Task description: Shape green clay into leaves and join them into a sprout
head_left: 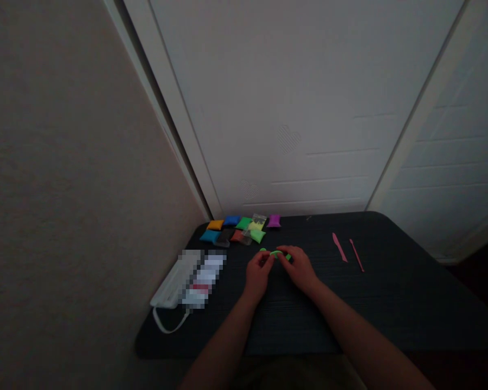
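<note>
Both my hands meet over the dark table, pinching one bright green piece of modelling clay [275,253] between their fingertips. My left hand [257,273] grips its left end, with thumb and fingers closed. On the right end, the fingers of my right hand [300,269] are closed too. A small green bit [262,249] shows just beyond my left fingers; whether it touches them I cannot tell. More green [288,257] peeks out beside my right thumb, partly covered by the hand.
Several coloured clay packets, among them a purple packet [274,220] and an orange packet [215,225], lie at the back left of the table [398,303]. A pink knife-shaped tool [339,247] and a thin pink stick [357,255] are at right. A white corded object [173,287] and a blurred screen-like object [209,276] lie left.
</note>
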### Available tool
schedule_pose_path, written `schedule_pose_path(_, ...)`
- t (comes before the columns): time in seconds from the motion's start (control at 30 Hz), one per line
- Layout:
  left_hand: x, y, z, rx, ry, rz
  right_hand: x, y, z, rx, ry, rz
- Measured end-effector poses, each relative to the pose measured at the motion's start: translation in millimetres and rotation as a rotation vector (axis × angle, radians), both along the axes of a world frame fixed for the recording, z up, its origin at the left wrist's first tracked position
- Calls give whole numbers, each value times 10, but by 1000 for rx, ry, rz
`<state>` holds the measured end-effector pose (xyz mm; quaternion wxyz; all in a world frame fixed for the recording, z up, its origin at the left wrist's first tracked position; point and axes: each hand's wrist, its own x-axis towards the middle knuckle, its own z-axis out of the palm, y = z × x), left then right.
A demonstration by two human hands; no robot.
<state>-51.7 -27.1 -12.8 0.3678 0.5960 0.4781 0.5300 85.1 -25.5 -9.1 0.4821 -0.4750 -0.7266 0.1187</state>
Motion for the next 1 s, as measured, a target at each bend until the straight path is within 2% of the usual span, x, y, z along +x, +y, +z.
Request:
schedule_pose_path(0.1,-4,2,15,-8,7,36,-3,-2,2,-22,35,-4)
schedule_pose_path(0.23,-3,-9,6,-2,34,22,-8,-25,28,12,10,-18)
schedule_pose_path(0.5,-44,-23,15,182,231,140,4,-17,18,55,-45,-16)
schedule_pose_path(0.77,-33,-3,3,109,203,140,25,-12,20,63,-80,-27)
schedule_pose_path(1.0,-46,-5,15,278,308,225,37,-22,34,40,-121,-14)
